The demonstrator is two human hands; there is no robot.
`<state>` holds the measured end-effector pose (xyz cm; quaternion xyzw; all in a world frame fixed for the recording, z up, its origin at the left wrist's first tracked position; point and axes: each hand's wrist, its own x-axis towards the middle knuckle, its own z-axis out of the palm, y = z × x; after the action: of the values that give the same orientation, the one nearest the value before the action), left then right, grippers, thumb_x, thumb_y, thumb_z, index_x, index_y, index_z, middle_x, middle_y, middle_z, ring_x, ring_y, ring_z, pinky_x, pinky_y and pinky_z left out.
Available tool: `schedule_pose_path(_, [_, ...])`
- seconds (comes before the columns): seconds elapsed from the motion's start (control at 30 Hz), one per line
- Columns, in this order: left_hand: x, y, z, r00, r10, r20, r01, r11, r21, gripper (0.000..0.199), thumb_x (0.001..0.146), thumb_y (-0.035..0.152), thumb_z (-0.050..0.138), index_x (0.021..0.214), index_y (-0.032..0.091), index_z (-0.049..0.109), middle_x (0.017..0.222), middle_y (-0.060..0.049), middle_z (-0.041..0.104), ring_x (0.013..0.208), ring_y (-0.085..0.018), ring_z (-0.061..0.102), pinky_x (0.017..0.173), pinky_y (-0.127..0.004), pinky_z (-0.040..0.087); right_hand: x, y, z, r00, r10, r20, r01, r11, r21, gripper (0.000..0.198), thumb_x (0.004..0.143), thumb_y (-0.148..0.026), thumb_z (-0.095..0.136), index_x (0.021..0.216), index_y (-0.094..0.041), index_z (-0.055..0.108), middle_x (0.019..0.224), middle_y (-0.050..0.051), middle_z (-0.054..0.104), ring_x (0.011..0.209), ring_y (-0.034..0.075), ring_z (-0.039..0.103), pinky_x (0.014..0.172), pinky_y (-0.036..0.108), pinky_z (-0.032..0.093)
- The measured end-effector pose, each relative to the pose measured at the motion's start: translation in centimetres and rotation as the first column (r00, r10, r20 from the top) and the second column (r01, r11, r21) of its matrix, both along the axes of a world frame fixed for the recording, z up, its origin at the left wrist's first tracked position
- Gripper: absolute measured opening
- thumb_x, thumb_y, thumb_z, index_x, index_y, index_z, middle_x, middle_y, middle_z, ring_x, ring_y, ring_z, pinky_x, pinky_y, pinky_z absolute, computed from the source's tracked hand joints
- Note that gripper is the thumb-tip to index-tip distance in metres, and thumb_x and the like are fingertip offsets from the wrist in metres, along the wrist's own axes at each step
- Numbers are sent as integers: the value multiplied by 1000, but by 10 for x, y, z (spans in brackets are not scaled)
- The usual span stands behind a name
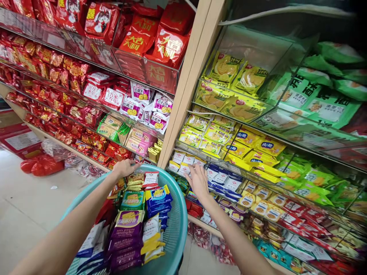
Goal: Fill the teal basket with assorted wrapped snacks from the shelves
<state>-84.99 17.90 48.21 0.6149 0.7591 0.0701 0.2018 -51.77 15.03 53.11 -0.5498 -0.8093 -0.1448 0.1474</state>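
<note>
My left hand (pixel 124 168) grips the far rim of a teal plastic basket (pixel 175 225), which holds rows of small snack packets: purple, blue, white and yellow ones (pixel 137 225). My right hand (pixel 197 181) reaches to the shelf just right of the basket, fingers spread, resting on small white packets (pixel 183 160) in a clear shelf bin. Blue and white packets (pixel 222 177) lie right beside its fingers. It holds nothing that I can see.
Shelves of snack packets fill the view: red packets (pixel 57 76) on the left, yellow and green ones (pixel 243 110) on the right, split by a wooden upright (pixel 186 76). A red bag (pixel 43 166) and boxes lie on the tiled floor at left.
</note>
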Motion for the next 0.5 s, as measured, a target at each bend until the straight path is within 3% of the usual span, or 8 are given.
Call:
schedule_pose_path(0.2, [-2,0,-1,1000,11,0,-11,1000,2,76,74,76,26,115,23,62,109,-15,68,102,-37,61,86,-44,46,5,19,-16,998,-54,31,55,998,-23,41,86,-32,53,123,-14,52,109,14,54,97,29,44,77,39,33])
schedule_pose_path(0.5, [-3,-3,-2,1000,19,-21,-18,1000,23,71,74,73,30,114,26,64,105,-11,71,101,-34,62,83,-39,48,5,18,-17,999,-2,-42,-1,998,-63,20,85,-28,56,102,-17,53,107,11,58,97,27,46,77,37,30])
